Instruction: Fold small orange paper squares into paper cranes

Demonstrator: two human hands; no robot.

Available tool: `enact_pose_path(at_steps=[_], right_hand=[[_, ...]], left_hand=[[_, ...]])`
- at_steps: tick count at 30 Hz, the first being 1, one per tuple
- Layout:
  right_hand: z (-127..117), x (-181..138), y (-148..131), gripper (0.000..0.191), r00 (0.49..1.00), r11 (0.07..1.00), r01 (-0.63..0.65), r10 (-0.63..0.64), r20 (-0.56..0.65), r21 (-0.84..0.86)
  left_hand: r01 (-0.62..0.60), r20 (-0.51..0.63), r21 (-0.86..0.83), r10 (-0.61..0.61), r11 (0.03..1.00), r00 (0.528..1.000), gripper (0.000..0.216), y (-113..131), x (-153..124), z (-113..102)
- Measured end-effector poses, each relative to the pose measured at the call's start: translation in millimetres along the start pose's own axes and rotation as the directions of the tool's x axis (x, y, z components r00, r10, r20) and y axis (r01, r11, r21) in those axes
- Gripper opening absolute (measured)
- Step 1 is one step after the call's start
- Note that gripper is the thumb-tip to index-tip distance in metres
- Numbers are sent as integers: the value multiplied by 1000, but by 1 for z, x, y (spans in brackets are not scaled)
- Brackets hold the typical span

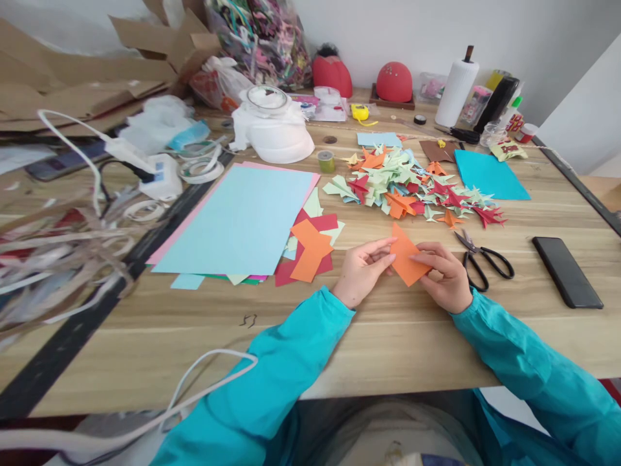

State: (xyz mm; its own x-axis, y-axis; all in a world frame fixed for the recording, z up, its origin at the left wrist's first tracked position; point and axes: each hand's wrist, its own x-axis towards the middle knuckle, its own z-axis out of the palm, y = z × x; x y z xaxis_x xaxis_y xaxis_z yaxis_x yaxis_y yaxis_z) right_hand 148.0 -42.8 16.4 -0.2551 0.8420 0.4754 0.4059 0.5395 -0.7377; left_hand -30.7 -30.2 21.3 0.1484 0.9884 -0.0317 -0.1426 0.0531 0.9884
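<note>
Right of centre in the frame, a small orange diamond-shaped piece of paper is held between 2 bare hands over the light wood-grain tabletop; whether its lower corner touches the wood I cannot tell. The left hand pinches the paper's left edge, its thumb on the near face, the fingers drawn in with hardly any gap beyond the paper's thickness. The right hand has curled fingers laid over the right corner; its grip looks just as narrow, though what presses from behind is hidden. Holding at 2 opposite sides probably keeps the thin sheet flat and steady, with its middle uncovered between the fingertips. Loose orange paper cut-offs lie left of the left hand, perhaps for easy reach, beside a stack of large pale-blue paper sheets. Black-handled metal scissors rest just beyond the right hand, seemingly set aside but near. The heap of folded multicoloured paper shapes at upper right of centre likely sits back to leave working room.
</note>
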Motion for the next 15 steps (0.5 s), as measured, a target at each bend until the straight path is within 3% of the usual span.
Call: enact_pose_path(at_steps=[3,6,10,15], right_hand=[[2,0,3,19,996,996,89,-89,12,-25],[3,-1,5,16,994,993,109,-108,19,-35],[2,-1,2,13,1000,1000,-5,5,14,-29],[3,-1,-2,14,982,969,-184,189,-20,167]], left_hand=[[31,19,-65,-29,997,999,65,0,-1,2],[46,10,-65,-45,997,999,65,-2,-2,3],[19,-6,-62,-20,998,1000,42,-5,-2,5],[2,-21,-49,-3,999,1000,33,-5,-3,8]])
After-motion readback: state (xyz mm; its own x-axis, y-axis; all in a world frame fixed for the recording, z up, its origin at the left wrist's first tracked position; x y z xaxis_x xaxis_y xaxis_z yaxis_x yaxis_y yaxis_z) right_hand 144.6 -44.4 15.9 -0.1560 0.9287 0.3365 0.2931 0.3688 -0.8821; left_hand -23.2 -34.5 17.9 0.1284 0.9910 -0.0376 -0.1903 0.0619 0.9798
